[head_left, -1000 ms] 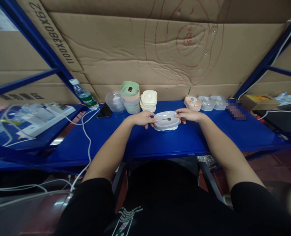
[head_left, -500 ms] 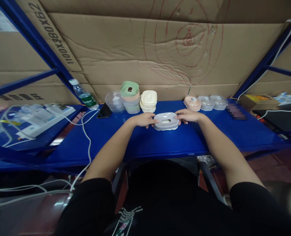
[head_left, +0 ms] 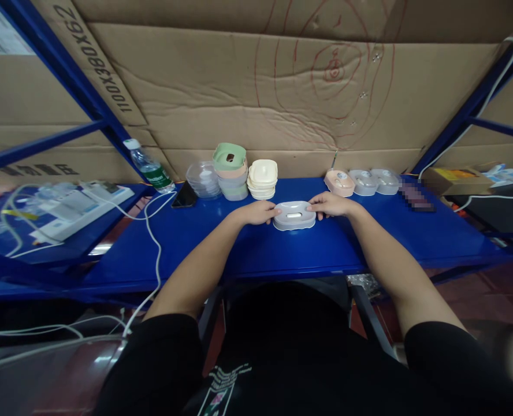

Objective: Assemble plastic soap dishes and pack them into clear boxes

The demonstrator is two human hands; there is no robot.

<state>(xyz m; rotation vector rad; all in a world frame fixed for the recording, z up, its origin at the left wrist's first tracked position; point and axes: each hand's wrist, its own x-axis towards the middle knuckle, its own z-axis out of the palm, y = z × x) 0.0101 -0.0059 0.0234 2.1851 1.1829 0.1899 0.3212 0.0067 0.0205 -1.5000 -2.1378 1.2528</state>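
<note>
Between my hands, near the middle of the blue table, sits a pale grey plastic soap dish [head_left: 294,208], an oval tray with a slot in its floor. A whitish wavy rim [head_left: 294,227] shows along its lower front edge. My left hand [head_left: 259,212] grips the left end, its thumb on the tray's rim. My right hand [head_left: 329,204] holds the right end the same way, thumb on top and fingers curled at the side. Fingers under the ends are partly hidden.
Behind stand stacked clear lids [head_left: 203,180], green, pink and grey trays [head_left: 230,171] and cream bases [head_left: 263,179]. At right are lidded soap boxes, one pink [head_left: 339,182] and two grey [head_left: 364,181]. A bottle [head_left: 152,171], a phone [head_left: 184,196] and a white cable [head_left: 156,242] lie left.
The grey soap dish has come down slightly and sits more level, its slot now showing white beneath. Both hands have stayed at its ends; the left fingers have drawn in closer.
</note>
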